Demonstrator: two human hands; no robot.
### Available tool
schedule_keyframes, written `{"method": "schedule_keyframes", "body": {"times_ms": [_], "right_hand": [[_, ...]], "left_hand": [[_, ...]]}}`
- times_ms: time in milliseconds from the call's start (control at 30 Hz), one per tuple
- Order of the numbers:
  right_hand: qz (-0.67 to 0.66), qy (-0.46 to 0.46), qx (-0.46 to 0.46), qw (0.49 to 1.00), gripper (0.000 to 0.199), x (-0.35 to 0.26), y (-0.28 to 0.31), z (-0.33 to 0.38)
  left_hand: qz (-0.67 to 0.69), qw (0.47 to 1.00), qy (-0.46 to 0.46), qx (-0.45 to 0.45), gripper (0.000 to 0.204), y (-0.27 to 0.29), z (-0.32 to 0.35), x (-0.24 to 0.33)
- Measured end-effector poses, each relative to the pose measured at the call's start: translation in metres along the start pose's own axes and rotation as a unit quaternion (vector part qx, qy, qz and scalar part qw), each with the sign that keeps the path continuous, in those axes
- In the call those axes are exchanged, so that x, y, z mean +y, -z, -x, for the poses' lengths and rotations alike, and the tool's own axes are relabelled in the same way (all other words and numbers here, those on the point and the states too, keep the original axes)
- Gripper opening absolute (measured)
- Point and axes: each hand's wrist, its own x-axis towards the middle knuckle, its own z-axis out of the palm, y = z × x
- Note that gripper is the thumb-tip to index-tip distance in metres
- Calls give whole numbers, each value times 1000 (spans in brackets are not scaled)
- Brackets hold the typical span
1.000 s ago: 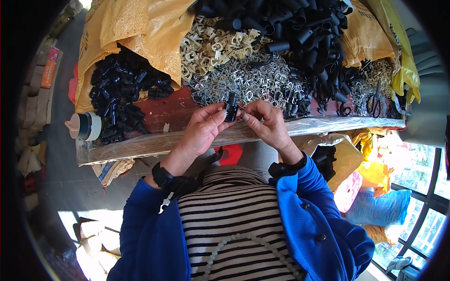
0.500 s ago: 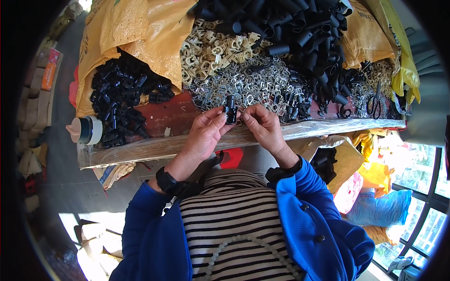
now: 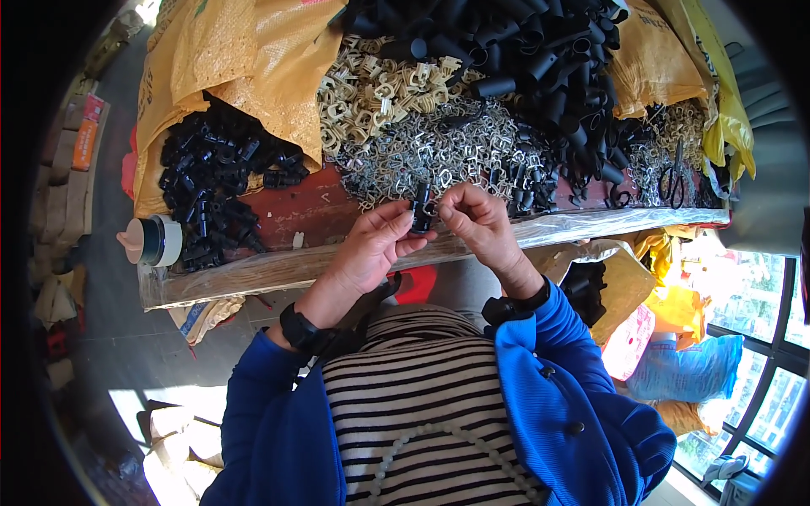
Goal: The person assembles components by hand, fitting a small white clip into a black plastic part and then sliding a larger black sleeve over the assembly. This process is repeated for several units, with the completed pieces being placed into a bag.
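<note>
Over the front edge of the table, my left hand (image 3: pixel 371 246) grips a small black cylindrical plastic part (image 3: pixel 423 211) between thumb and fingers, roughly upright. Just to its right, my right hand (image 3: pixel 481 226) is closed in a pinch, its fingertips close to the part. Whatever those fingertips hold, if anything, is too small to make out. Beyond both hands spreads a heap of small silvery metal clips (image 3: pixel 447 152). Behind it lie cream plastic clips (image 3: pixel 380 93), and black tubes (image 3: pixel 540 72) are piled to the far right.
At left, an orange woven sack (image 3: pixel 245 51) spills black plastic parts (image 3: pixel 202 181) onto the red tabletop (image 3: pixel 308 202). A white-and-dark round container (image 3: pixel 160 240) stands at the table's left corner. Black-handled scissors (image 3: pixel 672 181) lie at right. Bags (image 3: pixel 683 367) sit below on the right.
The black part has tilted slightly and shifted a little right in my left hand. My right hand stays pinched beside it, a bit farther right. The view has shifted slightly.
</note>
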Motion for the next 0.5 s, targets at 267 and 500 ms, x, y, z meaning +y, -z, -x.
{"method": "schedule_keyframes", "body": {"times_ms": [267,500], "right_hand": [[246,135,-55,958,8,-12,-1,-3],[329,189,-86,921,8,-16,-3,-2]], "left_hand": [[13,999,43,19,20,8,1,-2],[-1,999,41,20,20,12,1,-4]]}}
